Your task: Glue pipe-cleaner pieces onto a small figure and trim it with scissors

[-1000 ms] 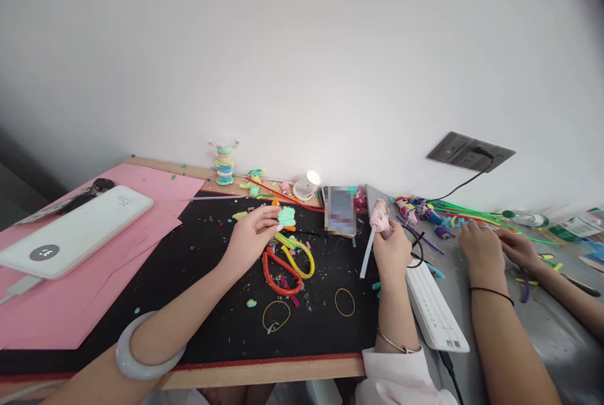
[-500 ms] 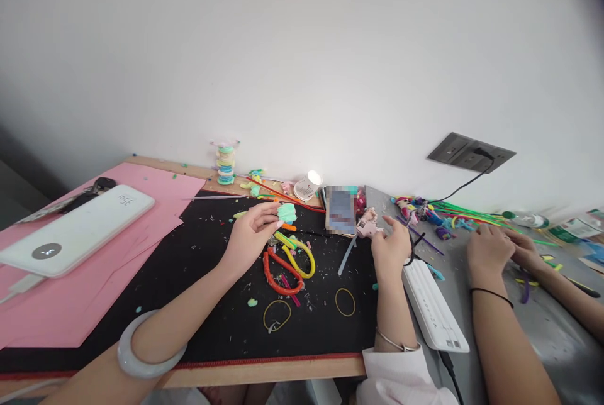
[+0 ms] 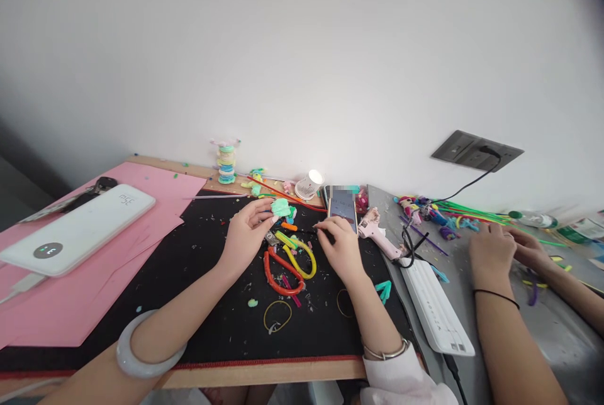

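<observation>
From the head camera, the left hand point(image 3: 248, 231) is raised a little above the black mat point(image 3: 202, 292) near the mat's far edge, its fingertips pinched narrowly on a small mint-green fuzzy piece point(image 3: 282, 207). The right hand point(image 3: 340, 246) lies palm down on the mat just right of it, fingers loosely spread and holding nothing, the fingertips reaching toward the far edge where a phone point(image 3: 342, 207) leans upright. Between the two hands lies a tangle of pipe cleaners: a yellow loop point(image 3: 302, 257), a red loop point(image 3: 276, 273) just nearer the front edge, and a short orange bit point(image 3: 289, 226). Two thin wire rings point(image 3: 276, 316) rest closer to the front edge of the worktop. A pink glue gun point(image 3: 375, 233) lies on its side just right of the right hand, at the mat's right edge, with a teal scrap point(image 3: 384, 290) nearer the front. A white keyboard point(image 3: 436, 312) runs along the grey surface to the right. There another person's two hands point(image 3: 491, 251) rest close together, beside a heap of coloured pipe cleaners point(image 3: 443, 213) near the far right. Toward the left edge, pink paper point(image 3: 70, 304) carries a white power bank point(image 3: 78, 229). At the far edge stand a stack of pastel rings point(image 3: 226, 163) and a small tipped white cup point(image 3: 307, 185).
</observation>
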A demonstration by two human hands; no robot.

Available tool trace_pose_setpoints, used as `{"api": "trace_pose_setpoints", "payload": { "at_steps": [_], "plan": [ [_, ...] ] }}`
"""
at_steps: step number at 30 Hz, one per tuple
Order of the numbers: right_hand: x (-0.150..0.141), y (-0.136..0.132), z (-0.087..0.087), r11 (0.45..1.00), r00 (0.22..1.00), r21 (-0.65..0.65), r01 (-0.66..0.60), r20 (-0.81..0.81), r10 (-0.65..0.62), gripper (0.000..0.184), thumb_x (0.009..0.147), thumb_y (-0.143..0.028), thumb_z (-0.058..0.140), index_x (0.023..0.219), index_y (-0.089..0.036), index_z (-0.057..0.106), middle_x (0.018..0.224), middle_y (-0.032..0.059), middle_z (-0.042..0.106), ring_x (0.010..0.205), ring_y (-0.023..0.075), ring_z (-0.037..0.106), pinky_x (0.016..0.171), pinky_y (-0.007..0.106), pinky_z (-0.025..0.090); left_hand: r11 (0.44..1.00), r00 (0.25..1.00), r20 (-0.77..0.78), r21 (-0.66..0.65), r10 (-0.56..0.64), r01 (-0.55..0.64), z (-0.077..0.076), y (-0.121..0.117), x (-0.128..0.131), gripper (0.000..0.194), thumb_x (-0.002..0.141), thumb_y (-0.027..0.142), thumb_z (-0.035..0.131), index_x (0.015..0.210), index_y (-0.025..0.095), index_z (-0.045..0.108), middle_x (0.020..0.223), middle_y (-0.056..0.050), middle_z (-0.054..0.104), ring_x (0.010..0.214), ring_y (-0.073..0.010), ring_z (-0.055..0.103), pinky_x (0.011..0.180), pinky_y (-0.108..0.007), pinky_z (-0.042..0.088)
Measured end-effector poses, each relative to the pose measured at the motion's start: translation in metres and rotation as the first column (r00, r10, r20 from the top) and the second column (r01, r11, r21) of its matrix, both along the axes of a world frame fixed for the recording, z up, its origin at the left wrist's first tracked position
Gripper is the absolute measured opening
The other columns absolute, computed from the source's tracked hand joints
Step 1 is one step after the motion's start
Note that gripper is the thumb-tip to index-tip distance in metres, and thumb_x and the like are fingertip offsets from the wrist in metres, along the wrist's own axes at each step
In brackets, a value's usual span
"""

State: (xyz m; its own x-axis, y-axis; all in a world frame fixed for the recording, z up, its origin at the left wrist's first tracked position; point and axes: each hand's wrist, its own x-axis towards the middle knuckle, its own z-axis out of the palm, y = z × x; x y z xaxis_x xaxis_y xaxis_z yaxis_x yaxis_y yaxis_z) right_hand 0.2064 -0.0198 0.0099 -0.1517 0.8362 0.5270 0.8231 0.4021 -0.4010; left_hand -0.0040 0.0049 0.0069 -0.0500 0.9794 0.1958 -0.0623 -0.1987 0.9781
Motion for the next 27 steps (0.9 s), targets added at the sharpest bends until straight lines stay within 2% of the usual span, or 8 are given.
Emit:
{"api": "trace_pose_setpoints", "payload": {
  "at_steps": [6,12,15,20,24,27],
  "plan": [
    [-0.024,0.007,-0.009,1.0,0.986,-0.008,-0.019,0.167,0.02,0.017,0.085,-0.021,0.054,0.098,-0.02,0.065,0.094,0.0073,0.064,0.089,0.0227,0.05,0.08,0.037,0.042,0.999,0.999,0.007,-0.022,-0.048,0.048,0.003,-0.001,0.004,0.036,0.071,0.024,0.065,0.106,0.017,0.058,0.108,-0.009,0.063,0.093,-0.0194,0.062,0.09,-0.037,0.047],
    [-0.036,0.01,-0.015,0.997,0.987,-0.071,-0.016,0.156,0.027,0.012,0.081,-0.017,0.059,0.092,-0.019,0.064,0.09,0.0058,0.066,0.087,0.0224,0.051,0.078,0.036,0.041,0.991,0.99,0.044,-0.015,-0.13,0.131,0.001,-0.003,0.006,0.036,0.071,0.024,0.066,0.105,0.016,0.058,0.108,-0.009,0.063,0.092,-0.019,0.062,0.091,-0.038,0.047],
    [-0.037,0.012,-0.019,0.995,0.997,-0.096,-0.028,0.075,0.036,0.008,0.079,-0.013,0.059,0.083,-0.019,0.062,0.084,0.0047,0.065,0.084,0.0212,0.052,0.077,0.035,0.042,0.99,0.989,0.045,-0.018,-0.141,0.142,0.001,-0.004,0.006,0.036,0.07,0.024,0.066,0.105,0.016,0.058,0.107,-0.009,0.063,0.092,-0.0193,0.062,0.091,-0.039,0.047],
    [-0.033,0.013,-0.02,0.994,0.993,-0.107,-0.016,-0.115,0.003,0.013,0.077,-0.009,0.054,0.08,-0.02,0.059,0.081,0.0036,0.064,0.082,0.0199,0.055,0.075,0.033,0.044,0.993,0.994,0.028,-0.037,-0.109,0.109,0.002,-0.003,0.005,0.038,0.07,0.025,0.066,0.106,0.016,0.057,0.108,-0.01,0.063,0.094,-0.0192,0.062,0.091,-0.037,0.046],
    [-0.028,0.01,-0.014,0.996,0.956,-0.087,-0.029,-0.294,0.002,0.02,0.076,-0.011,0.051,0.092,-0.02,0.059,0.088,0.0047,0.064,0.082,0.0188,0.058,0.076,0.033,0.046,0.993,0.994,0.007,-0.057,-0.105,0.105,0.003,-0.002,0.004,0.039,0.069,0.027,0.067,0.105,0.016,0.058,0.108,-0.01,0.064,0.095,-0.0207,0.062,0.091,-0.039,0.046],
    [-0.022,0.006,-0.007,0.997,0.893,-0.059,-0.049,-0.451,0.017,0.023,0.08,-0.013,0.047,0.098,-0.019,0.06,0.094,0.0067,0.064,0.086,0.018,0.059,0.079,0.033,0.048,0.987,0.99,-0.006,-0.08,-0.143,0.142,0.0,-0.001,0.003,0.039,0.069,0.027,0.067,0.105,0.016,0.058,0.108,-0.011,0.064,0.094,-0.0211,0.062,0.091,-0.04,0.046]
  ]
}}
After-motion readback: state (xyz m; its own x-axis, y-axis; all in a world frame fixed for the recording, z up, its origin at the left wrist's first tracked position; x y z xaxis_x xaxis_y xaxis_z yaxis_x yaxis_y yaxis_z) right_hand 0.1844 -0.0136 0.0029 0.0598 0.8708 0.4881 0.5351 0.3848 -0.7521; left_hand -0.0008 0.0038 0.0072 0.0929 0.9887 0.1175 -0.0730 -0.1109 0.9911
